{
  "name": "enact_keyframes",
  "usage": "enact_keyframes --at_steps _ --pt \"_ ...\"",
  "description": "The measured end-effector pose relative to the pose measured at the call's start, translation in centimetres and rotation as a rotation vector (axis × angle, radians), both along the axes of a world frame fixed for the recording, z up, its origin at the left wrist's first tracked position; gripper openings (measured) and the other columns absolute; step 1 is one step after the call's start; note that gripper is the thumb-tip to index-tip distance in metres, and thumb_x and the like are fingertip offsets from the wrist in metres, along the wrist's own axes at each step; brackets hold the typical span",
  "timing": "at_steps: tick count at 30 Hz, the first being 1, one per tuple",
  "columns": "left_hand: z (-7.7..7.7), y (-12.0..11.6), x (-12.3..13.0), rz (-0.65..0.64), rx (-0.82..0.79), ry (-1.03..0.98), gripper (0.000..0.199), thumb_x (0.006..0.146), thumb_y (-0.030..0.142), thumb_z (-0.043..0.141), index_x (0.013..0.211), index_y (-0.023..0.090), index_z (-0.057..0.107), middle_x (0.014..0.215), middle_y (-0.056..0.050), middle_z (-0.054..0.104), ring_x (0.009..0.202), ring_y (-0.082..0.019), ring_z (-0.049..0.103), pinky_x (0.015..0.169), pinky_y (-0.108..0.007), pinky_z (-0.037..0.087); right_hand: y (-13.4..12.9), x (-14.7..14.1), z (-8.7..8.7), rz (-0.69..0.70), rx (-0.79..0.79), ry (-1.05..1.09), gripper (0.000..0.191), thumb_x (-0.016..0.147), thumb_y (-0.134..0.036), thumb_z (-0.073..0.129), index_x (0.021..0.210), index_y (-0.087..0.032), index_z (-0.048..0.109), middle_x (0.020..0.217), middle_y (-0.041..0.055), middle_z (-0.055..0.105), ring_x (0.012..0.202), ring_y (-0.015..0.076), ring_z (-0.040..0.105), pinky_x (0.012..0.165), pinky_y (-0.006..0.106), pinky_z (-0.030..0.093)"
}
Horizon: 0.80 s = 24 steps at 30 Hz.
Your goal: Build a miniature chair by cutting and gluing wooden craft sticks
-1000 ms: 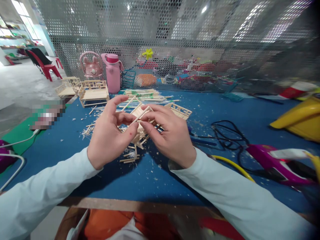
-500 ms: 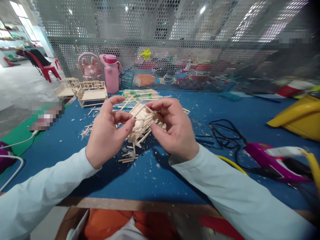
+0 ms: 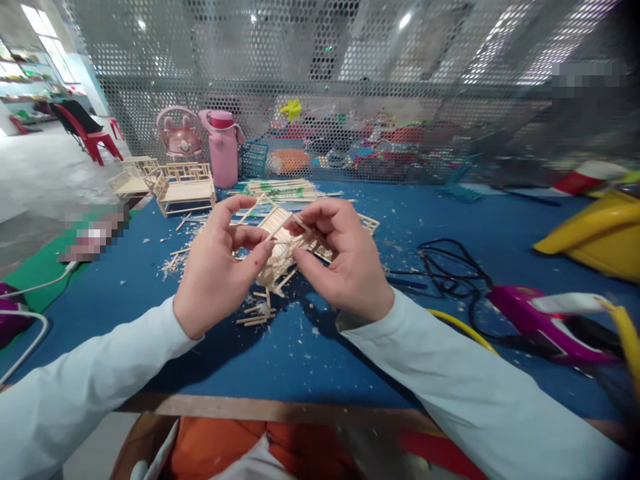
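Your left hand [image 3: 220, 273] and right hand [image 3: 345, 263] pinch the thin stick frame [image 3: 279, 228] dead centre, probably fingertips only to spare the joints; purple tool [image 3: 520, 317] at 4 o'clock, likely for reach; stick chairs [image 3: 186, 192] crowd 10; counter [image 3: 405, 217] widens at 2, edge at 6

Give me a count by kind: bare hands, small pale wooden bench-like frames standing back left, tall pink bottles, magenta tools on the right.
Bare hands: 2
Small pale wooden bench-like frames: 2
Tall pink bottle: 1
Magenta tool: 1
Total: 6
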<state>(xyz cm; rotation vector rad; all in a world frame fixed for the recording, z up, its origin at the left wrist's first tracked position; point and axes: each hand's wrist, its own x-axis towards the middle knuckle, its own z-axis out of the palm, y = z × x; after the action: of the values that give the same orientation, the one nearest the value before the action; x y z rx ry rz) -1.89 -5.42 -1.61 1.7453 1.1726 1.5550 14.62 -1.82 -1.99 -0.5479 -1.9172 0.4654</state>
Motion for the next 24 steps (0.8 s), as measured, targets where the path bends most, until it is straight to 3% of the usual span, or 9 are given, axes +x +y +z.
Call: enact_keyframes --at_steps 6,10,12,14,18,24 --pt "-0.1 0.0 -0.2 0.008 0.003 -0.009 0.045 0.076 0.016 0.064 0.115 0.021 0.043 0.075 0.003 0.062 0.07 -0.012 0.063 0.061 -0.023 0.048 -0.1 0.6 0.7 0.003 0.014 -0.003 0.044 0.072 -0.007 0.05 0.112 -0.022 0.041 0.115 0.0085 0.06 0.106 0.0182 0.061 0.089 0.035 0.051" --pt "0.1 0.2 -0.3 0.02 -0.008 -0.003 0.046 0.075 0.016 0.064 0.115 0.02 0.043 0.075 0.003 0.063 0.072 -0.012 0.065 0.063 -0.025 0.05 2.5 3.9 2.6 -0.281 0.047 0.008 0.045 0.071 -0.006 0.044 0.113 -0.022 0.045 0.116 0.0086 0.062 0.108 0.0194 0.058 0.091 0.039 0.047" --pt "0.3 0.5 -0.4 0.014 -0.018 0.007 0.046 0.075 0.015 0.063 0.116 0.02 0.042 0.074 0.003 0.064 0.07 -0.012 0.065 0.063 -0.026 0.049 4.4 6.0 2.8 -0.47 -0.039 -0.229 0.036 0.071 -0.013 0.046 0.107 -0.02 0.051 0.101 0.0073 0.066 0.091 0.0209 0.063 0.081 0.039 0.05" --pt "0.8 0.8 -0.4 0.0 -0.033 0.023 0.047 0.075 0.015 0.063 0.117 0.019 0.042 0.073 0.003 0.064 0.066 -0.012 0.064 0.061 -0.026 0.048 6.0 7.6 2.3 -0.55 -0.125 -0.536 0.024 0.073 -0.026 0.056 0.095 -0.019 0.06 0.092 0.0085 0.069 0.081 0.0238 0.064 0.074 0.039 0.051" --pt "1.8 1.4 -0.2 -0.042 -0.059 0.077 0.047 0.074 0.014 0.063 0.116 0.018 0.043 0.072 0.002 0.064 0.063 -0.012 0.062 0.058 -0.025 0.046 7.1 8.7 0.3 -0.462 -0.178 -0.897 0.021 0.076 -0.034 0.062 0.091 -0.02 0.065 0.089 0.0074 0.073 0.075 0.0213 0.066 0.066 0.031 0.05" --pt "2.6 1.7 -0.1 -0.095 -0.082 0.117 0.046 0.074 0.012 0.062 0.115 0.02 0.044 0.07 0.003 0.063 0.06 -0.011 0.059 0.058 -0.025 0.044 7.1 8.6 -1.1 -0.527 -0.161 -0.931 0.023 0.079 -0.026 0.057 0.098 -0.015 0.063 0.087 0.0108 0.072 0.072 0.0213 0.065 0.062 0.031 0.049"
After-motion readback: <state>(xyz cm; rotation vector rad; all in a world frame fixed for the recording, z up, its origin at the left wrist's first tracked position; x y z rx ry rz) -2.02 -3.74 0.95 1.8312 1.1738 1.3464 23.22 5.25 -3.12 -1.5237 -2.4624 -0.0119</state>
